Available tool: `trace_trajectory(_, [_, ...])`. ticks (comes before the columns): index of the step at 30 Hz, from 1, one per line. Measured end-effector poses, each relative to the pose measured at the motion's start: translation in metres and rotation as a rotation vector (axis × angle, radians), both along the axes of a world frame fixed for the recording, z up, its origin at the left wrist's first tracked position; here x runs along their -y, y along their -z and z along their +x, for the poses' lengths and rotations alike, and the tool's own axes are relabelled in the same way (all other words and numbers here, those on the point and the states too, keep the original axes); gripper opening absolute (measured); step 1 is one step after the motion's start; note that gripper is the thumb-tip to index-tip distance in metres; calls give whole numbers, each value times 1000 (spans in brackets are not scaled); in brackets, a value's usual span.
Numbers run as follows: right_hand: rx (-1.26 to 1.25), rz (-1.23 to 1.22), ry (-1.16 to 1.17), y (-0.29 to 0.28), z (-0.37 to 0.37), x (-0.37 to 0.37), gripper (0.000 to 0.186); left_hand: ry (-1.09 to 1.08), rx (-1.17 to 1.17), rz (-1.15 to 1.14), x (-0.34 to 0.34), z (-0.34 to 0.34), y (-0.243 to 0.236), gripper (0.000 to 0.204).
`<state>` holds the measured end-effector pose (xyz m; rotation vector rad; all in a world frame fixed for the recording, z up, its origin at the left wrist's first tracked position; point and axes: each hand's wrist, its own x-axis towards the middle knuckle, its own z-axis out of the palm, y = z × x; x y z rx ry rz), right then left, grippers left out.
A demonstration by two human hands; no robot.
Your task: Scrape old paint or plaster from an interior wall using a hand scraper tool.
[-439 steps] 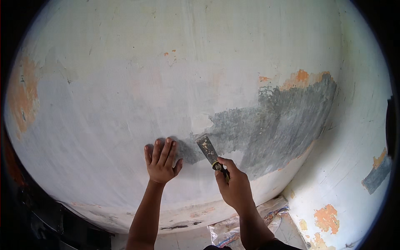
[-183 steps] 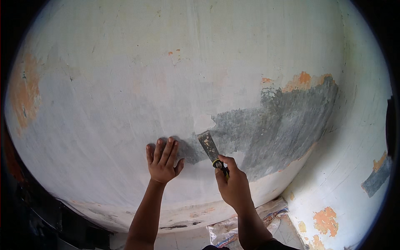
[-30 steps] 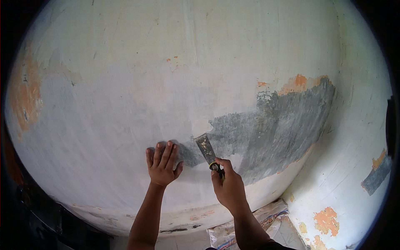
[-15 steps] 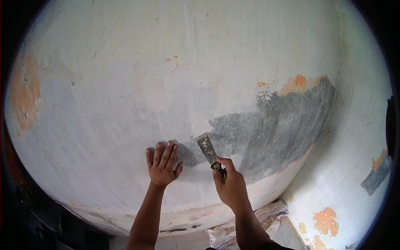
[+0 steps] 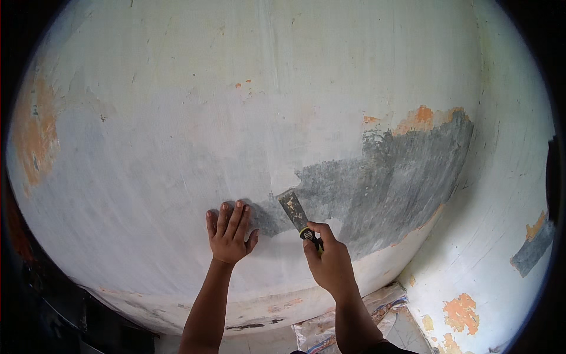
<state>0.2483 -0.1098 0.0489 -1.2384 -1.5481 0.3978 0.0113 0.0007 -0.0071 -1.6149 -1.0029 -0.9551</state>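
Observation:
My right hand (image 5: 330, 256) grips the dark handle of a putty knife (image 5: 293, 209), its metal blade spotted with pale residue. The blade's tip meets the wall (image 5: 177, 147) at the left end of a bare grey patch (image 5: 401, 183), where white coating borders it. To the left, my left hand (image 5: 232, 236) lies against the wall with its fingers spread, holding nothing. Grey surface shows between that hand and the blade.
A second wall (image 5: 501, 147) joins at the right corner, with orange (image 5: 461, 314) and grey (image 5: 533, 251) bare spots. On the tiled floor below lies a crumpled sack or sheet (image 5: 318, 333). Dark furniture (image 5: 100, 318) stands at the lower left.
The right hand and putty knife have shifted very slightly right and down. A pale raised flake above the blade no longer stands out. The left hand stays put.

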Motion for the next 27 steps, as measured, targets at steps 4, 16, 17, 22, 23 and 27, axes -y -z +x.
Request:
trace_trajectory(4, [49, 11, 5, -7, 5, 6, 33, 15, -13, 19, -1, 0, 0, 54])
trace_trajectory(16, [56, -41, -15, -5, 2, 5, 33, 21, -10, 2, -1, 0, -1, 54])
trace_trajectory(17, [51, -31, 4, -6, -1, 4, 34, 21, -10, 1, -1, 0, 0, 54])
trace_trajectory(22, [55, -14, 3, -1, 0, 4, 34, 21, -11, -1, 0, 0, -1, 54])
trace_trajectory(23, [58, 30, 14, 0, 0, 2, 34, 22, -11, 0, 0, 0, -1, 54])
trace_trajectory(27, [48, -4, 13, 1, -4, 4, 34, 6, -18, 10, -1, -1, 0, 55])
